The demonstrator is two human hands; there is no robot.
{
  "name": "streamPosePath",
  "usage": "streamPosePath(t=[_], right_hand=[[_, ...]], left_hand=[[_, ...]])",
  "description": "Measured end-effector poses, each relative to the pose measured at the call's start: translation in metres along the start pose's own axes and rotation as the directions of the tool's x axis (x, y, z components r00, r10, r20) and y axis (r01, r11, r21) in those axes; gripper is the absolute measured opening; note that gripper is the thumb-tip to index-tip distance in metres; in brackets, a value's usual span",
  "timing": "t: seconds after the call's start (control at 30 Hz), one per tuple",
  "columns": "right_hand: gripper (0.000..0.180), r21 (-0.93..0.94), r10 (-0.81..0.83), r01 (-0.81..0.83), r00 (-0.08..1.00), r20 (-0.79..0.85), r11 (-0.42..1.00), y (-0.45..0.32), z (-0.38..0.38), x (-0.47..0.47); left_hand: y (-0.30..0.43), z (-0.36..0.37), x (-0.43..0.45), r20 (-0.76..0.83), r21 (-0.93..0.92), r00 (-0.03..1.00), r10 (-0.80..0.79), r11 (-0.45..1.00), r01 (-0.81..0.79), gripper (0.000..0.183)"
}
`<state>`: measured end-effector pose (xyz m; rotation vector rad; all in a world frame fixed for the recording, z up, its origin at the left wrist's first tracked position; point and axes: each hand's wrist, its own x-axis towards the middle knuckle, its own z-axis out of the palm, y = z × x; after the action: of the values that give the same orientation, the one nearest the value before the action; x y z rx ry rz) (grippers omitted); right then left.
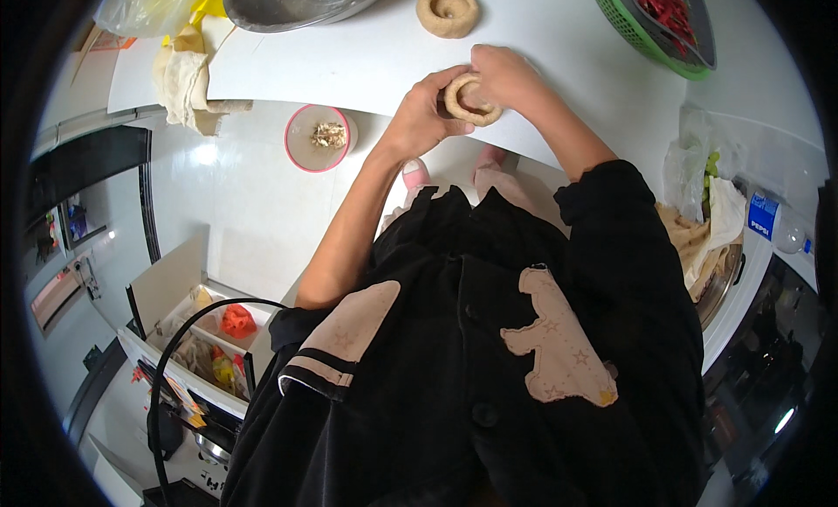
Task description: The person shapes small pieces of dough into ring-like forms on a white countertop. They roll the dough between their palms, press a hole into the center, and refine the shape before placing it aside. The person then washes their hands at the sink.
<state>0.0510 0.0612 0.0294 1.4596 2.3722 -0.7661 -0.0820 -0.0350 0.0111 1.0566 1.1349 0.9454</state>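
A hollowed cup of tan dough point(456, 108) sits at the counter's front edge, its opening facing up. My left hand point(422, 111) wraps around its left side, fingers at the back and thumb at the front rim. At its upper right is my right hand point(504, 75), bent over the rim with fingers reaching into the hollow; some fingertips are hidden. Just behind, a second dough cup point(448, 11) with a thick rim and a dimpled middle rests on the white counter point(340, 62).
A metal basin point(301, 9) stands at the back left, beside a cream cloth point(180, 81) draped over the edge. At the far right is a green basket point(645, 42) with red chillies point(661, 13). A pink-rimmed bin point(298, 150) stands on the floor; an open drawer point(196, 356) lies left.
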Motion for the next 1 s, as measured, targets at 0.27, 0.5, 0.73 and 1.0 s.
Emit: streamPosePath(t=[0.27, 0.5, 0.73, 1.0], right_hand=[[0.044, -0.144, -0.048, 0.057, 0.997, 0.063, 0.988, -0.002, -0.008, -0.001], [0.04, 0.202, -0.033, 0.062, 0.989, -0.141, 0.977, 0.015, -0.009, -0.015], [0.046, 0.138, -0.211, 0.299, 0.872, -0.441, 0.944, 0.017, 0.007, -0.086], [0.04, -0.045, -0.237, 0.236, 0.907, -0.349, 0.971, 0.005, 0.02, -0.085]], left_hand=[[0.003, -0.001, 0.001, 0.043, 0.078, 0.999, 0.011, 0.997, -0.015, 0.073], [-0.006, 0.0, 0.002, -0.009, 0.026, 1.0, 0.029, 0.999, -0.029, 0.073], [-0.01, 0.003, 0.001, -0.065, 0.349, 0.976, 0.209, 0.921, -0.174, 0.077], [-0.006, 0.001, 0.004, -0.04, 0.207, 0.988, 0.152, 0.968, -0.141, 0.072]])
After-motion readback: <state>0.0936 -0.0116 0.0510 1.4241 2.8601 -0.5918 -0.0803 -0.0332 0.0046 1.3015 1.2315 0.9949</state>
